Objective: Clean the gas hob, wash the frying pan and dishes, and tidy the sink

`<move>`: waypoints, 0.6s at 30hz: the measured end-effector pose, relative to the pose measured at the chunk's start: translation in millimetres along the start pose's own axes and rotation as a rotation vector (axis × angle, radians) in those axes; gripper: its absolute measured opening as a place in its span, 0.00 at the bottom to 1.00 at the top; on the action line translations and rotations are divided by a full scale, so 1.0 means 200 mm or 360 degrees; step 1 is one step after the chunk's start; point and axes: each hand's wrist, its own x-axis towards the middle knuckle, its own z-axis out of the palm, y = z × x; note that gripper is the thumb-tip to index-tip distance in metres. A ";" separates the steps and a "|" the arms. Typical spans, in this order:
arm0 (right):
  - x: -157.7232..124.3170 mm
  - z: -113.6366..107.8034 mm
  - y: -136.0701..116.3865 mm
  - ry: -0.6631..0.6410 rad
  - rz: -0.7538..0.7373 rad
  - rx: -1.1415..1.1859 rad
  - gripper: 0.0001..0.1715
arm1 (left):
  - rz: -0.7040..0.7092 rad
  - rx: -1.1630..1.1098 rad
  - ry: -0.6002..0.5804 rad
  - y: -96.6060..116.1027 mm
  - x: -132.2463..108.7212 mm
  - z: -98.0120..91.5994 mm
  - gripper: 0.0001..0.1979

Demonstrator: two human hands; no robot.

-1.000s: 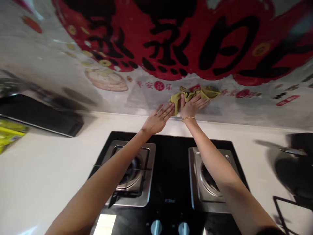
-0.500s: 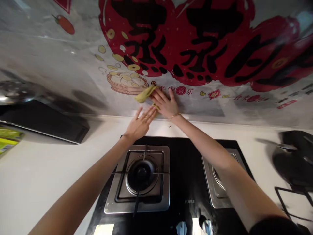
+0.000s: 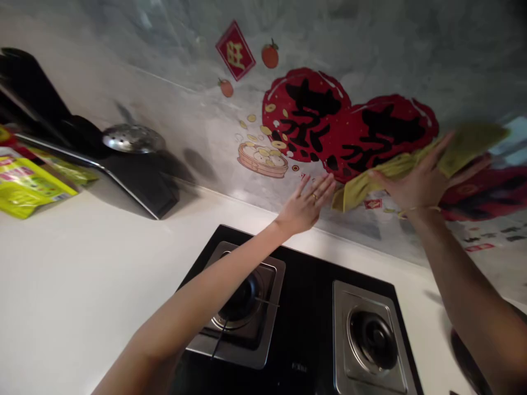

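My right hand (image 3: 422, 184), fingers spread, holds a yellow-green cleaning cloth (image 3: 473, 145) against the grey wall (image 3: 173, 49). Part of the cloth sticks out to the left of the thumb, and a wider flap lies above the fingers. Behind it, the cloth and hand cover some of the red wall sticker (image 3: 304, 109) with black characters. My left hand (image 3: 303, 207) is open with nothing in it, its fingertips at the wall just under the sticker's red patches. A ring shows on one of its fingers. Below both arms is the black gas hob (image 3: 304, 307).
A black utensil holder (image 3: 135, 181) with a slotted metal ladle (image 3: 134, 138) stands left, beside a yellow-green packet (image 3: 28, 184). The hob has a left burner (image 3: 242, 299) and a right burner (image 3: 374, 337). A dark pan (image 3: 465, 359) is partly behind my right arm.
My right hand has swept the cloth rightward and up along the wall, and the cloth has spread out. My left hand has parted from it, staying low on the wall. The view has shifted.
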 end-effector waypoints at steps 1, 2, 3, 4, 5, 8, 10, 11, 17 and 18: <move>0.12 0.01 -0.14 0.0207 -0.0019 -0.0101 0.63 | -0.0084 0.0018 0.0071 -0.05 0.04 -0.10 0.37; 0.23 0.03 -0.28 0.0284 -0.0076 -0.0129 0.60 | -0.0168 0.0035 0.0126 -0.11 0.08 -0.19 0.38; 0.33 0.06 -0.42 0.0313 -0.0132 -0.0150 0.56 | -0.0247 0.0050 0.0177 -0.16 0.11 -0.29 0.39; 0.41 0.10 -0.55 0.0337 -0.0176 -0.0186 0.53 | -0.0320 0.0059 0.0223 -0.22 0.14 -0.37 0.38; 0.46 0.14 -0.68 0.0361 -0.0182 -0.0247 0.53 | -0.0392 0.0061 0.0263 -0.29 0.16 -0.43 0.38; 0.52 0.28 -0.95 0.0388 -0.0158 -0.0281 0.51 | -0.0553 0.0047 0.0338 -0.48 0.16 -0.52 0.35; 0.50 0.33 -1.04 0.0356 -0.0225 -0.0284 0.50 | -0.0624 0.0007 0.0395 -0.59 0.12 -0.51 0.30; 0.48 0.34 -1.05 0.0334 -0.0276 -0.0311 0.50 | -0.0656 -0.0028 0.0429 -0.64 0.10 -0.50 0.28; 0.39 0.23 -0.92 0.0319 -0.0358 -0.0475 0.48 | -0.0785 -0.0633 0.0579 -0.83 -0.02 -0.53 0.11; 0.38 0.21 -0.88 0.0334 -0.0354 -0.0480 0.46 | -0.0807 -0.0837 0.0615 -0.85 -0.04 -0.56 0.10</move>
